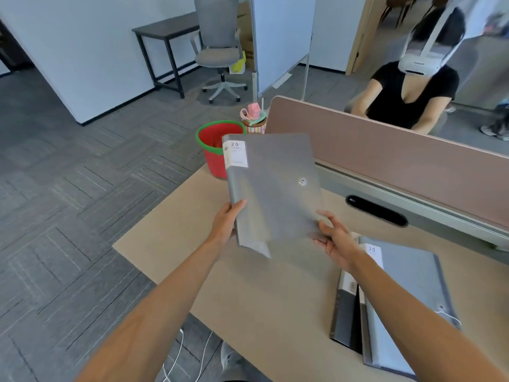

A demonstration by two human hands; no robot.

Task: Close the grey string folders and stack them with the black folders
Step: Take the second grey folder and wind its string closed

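I hold a grey string folder (pixel 275 186) up above the left part of the desk, its white "20" label at the top left and its round button clasp facing me. My left hand (pixel 227 220) grips its spine edge and my right hand (pixel 332 237) grips its lower right corner. A second grey string folder (pixel 413 293) lies on the desk at the right, its white string loose near the clasp. It rests on a black folder (pixel 344 312) whose spine shows beneath my right forearm.
The beige desk (pixel 261 299) ends at a pink divider panel (pixel 399 161) with a black cable slot (pixel 376 210) in front. A red bucket (pixel 213 150) and a striped cup stand past the desk's far corner. Another person sits behind the divider. Cables hang below the desk.
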